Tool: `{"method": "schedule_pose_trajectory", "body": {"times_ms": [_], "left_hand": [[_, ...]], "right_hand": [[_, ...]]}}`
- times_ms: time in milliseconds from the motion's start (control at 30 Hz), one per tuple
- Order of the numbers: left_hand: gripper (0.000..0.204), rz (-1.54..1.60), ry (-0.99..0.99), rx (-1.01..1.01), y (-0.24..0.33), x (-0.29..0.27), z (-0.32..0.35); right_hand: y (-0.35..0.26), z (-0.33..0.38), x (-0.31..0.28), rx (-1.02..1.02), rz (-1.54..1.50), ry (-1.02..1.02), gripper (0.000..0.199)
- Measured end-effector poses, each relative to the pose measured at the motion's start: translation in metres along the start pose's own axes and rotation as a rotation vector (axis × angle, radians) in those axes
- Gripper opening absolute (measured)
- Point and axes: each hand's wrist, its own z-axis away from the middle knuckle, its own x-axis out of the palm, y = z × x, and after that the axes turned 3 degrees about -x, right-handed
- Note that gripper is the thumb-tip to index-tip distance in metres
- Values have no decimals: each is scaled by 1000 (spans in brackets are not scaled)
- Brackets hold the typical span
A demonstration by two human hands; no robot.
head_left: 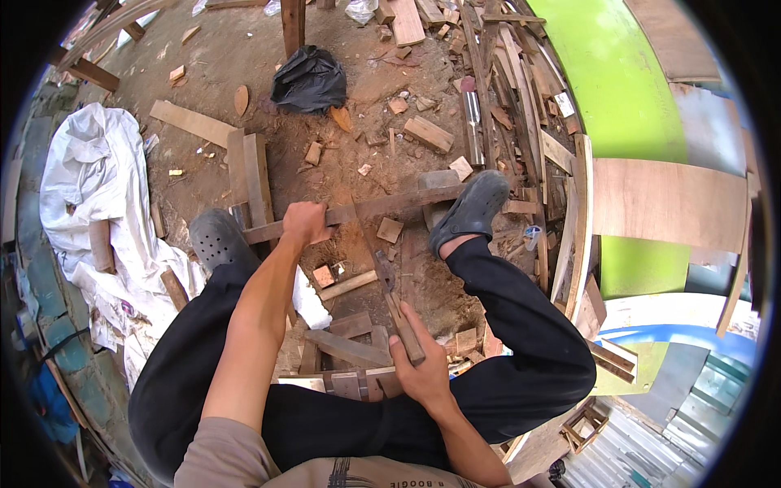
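Observation:
A long wooden batten (399,202) lies crosswise in front of me, its right end beneath my right clog (476,207). Its left end is beside my left clog (220,238). My left hand (305,224) is closed around the batten, left of its middle. In my right hand (423,370) is the wooden handle of a handsaw (401,317). The thin, blurred blade reaches away from me to the batten, just right of my left hand. How deep the blade sits in the wood I cannot tell.
Offcuts (429,134) and sawdust litter the dirt floor. A black plastic bag (309,80) lies beyond the batten by a wooden post. At left is a white sack (93,187). Long timber strips (521,106) pile up at right, beside a green panel (626,89).

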Motion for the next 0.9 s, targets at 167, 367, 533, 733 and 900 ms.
{"method": "schedule_pose_trajectory", "body": {"times_ms": [167, 367, 533, 733, 900], "left_hand": [[44, -8, 26, 59, 15, -4, -11], [45, 0, 38, 24, -5, 11, -1], [46, -17, 23, 29, 5, -1, -5], [46, -7, -1, -12, -1, 0, -2], [48, -21, 39, 28, 0, 1, -2]], "right_hand": [[37, -89, 32, 16, 66, 58, 49], [-3, -6, 7, -13, 40, -2, 49], [18, -53, 22, -29, 73, 18, 49], [15, -43, 24, 42, -7, -21, 51], [9, -11, 9, -64, 36, 3, 56]]}}
